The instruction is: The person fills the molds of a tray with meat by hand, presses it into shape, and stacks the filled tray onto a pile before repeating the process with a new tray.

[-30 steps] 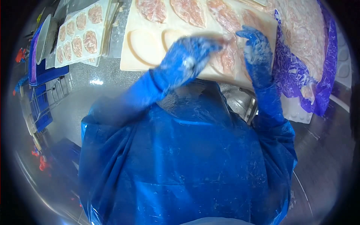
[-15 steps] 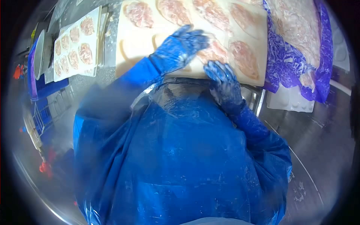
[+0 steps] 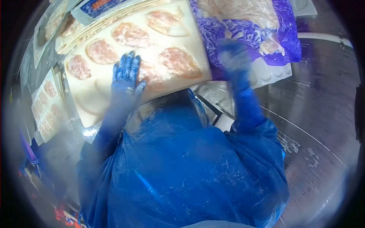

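My left hand (image 3: 127,76), in a wet blue glove, lies on the white moulded tray (image 3: 91,117) with its fingers stretched out. Beside its fingers is a pale pink raw meat piece (image 3: 152,74), partly covered by the hand. Other flattened meat pieces, such as the one on the right (image 3: 178,62), fill several of the tray's oval hollows. An unfilled hollow shows left of my left wrist. Smeared by motion, my right hand (image 3: 234,57) is over the near edge of a purple plastic bag (image 3: 291,38); its fingers cannot be made out.
Raw meat (image 3: 243,9) fills the opened purple bag. Part of a white tray (image 3: 272,72) sticks out beneath it. At left lies a smaller stack of filled trays (image 3: 47,106). Behind the large tray are stacked sheets (image 3: 110,21) and a blue-and-orange package (image 3: 100,7).
My right hand has left the meat on the tray and moved right to the purple bag. My left hand now lies flatter. The whole view has turned and shifted.
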Tool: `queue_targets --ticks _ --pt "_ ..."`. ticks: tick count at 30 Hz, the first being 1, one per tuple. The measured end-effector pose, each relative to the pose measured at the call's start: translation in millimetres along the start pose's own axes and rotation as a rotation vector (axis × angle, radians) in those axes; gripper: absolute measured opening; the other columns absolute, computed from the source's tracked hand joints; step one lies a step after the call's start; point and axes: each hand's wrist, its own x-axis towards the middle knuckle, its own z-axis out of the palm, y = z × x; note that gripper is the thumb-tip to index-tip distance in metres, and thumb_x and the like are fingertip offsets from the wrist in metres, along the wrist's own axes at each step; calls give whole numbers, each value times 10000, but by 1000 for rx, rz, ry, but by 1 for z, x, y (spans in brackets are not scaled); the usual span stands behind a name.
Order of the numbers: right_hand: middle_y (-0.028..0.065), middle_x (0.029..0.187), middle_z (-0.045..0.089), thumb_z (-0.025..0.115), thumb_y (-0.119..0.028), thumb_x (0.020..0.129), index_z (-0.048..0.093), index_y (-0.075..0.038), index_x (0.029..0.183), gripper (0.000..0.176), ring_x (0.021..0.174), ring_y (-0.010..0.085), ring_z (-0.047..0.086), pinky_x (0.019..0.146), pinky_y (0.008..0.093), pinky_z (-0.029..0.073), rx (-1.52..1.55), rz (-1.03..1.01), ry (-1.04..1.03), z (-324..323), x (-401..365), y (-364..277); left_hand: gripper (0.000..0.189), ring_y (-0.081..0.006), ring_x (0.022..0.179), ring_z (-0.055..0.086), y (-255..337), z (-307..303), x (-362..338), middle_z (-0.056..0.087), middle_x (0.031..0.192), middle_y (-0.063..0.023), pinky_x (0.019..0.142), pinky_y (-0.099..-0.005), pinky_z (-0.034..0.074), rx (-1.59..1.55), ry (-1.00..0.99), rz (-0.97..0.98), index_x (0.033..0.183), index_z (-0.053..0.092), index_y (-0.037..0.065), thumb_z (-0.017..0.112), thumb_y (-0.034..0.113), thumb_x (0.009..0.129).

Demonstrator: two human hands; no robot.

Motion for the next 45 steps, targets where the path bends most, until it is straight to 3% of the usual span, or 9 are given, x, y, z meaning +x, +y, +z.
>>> queue_targets --ticks 3,8,14,19,24,29,31,37,45 --pt "78 1046 715 657 -171 922 683 -56 1118 229 848 217 682 769 330 548 1692 590 26 123 17 143 792 -362 1525 189 -5 5 0 230 1646 -141 1217 -538 147 1 -15 -9 1582 281 117 635 282 892" --pt "186 1073 714 701 -187 824 700 -84 1140 332 998 356 683 878 440 526 650 432 -258 199 3 183 779 -358 1520 213 -1 3 3 262 1637 -128 1213 -534 162 4 -16 -40 1570 321 127 657 236 876" --pt "164 1030 717 661 -161 853 692 -47 1090 265 967 342 680 884 430 519 608 163 -296 194 7 196 717 -351 1503 262 1 0 4 316 1614 -126 1211 -514 189 -10 25 -68 1537 390 128 657 228 879" --pt "42 1010 691 650 -122 887 653 -12 1176 309 927 160 647 849 317 520 1411 526 -420 168 20 220 560 -347 1453 362 5 -11 0 423 1547 -140 1195 -469 254 -161 147 -63 1460 495 90 625 178 923" --pt "106 1238 650 622 -169 916 666 -13 1222 346 1084 216 623 899 332 507 1385 102 -40 110 54 166 505 -360 1416 412 -12 -12 -12 468 1510 -152 1179 -438 296 -470 309 -104 1429 517 65 605 132 936" --pt "88 1198 628 633 -37 906 586 -44 1216 314 1145 196 610 950 352 502 2488 -311 -681 -71 112 -14 435 -295 1402 441 -46 -20 -48 505 1479 -161 1170 -410 315 -687 646 -300 1402 546 44 565 150 980" --pt "96 1217 633 601 -18 919 641 -61 1148 236 1155 214 614 972 369 490 1863 -875 -689 -146 111 -68 402 -281 1365 476 -54 -36 -69 547 1428 -157 1159 -408 336 -611 745 -387 1374 563 35 553 127 983" --pt "120 1218 612 590 -101 921 640 -68 1205 290 1153 295 562 1003 436 441 1490 -739 -19 -165 67 -170 274 -312 1157 601 -69 -37 -104 651 1238 -136 1022 -420 462 -650 678 -366 1197 661 46 588 104 939" --pt "118 987 663 671 -153 863 696 -107 1041 186 919 307 630 843 452 489 1040 -782 -198 -179 59 -194 260 -287 1100 602 -100 -36 -103 678 1144 -96 921 -407 498 -106 356 -135 1095 712 83 680 53 839"
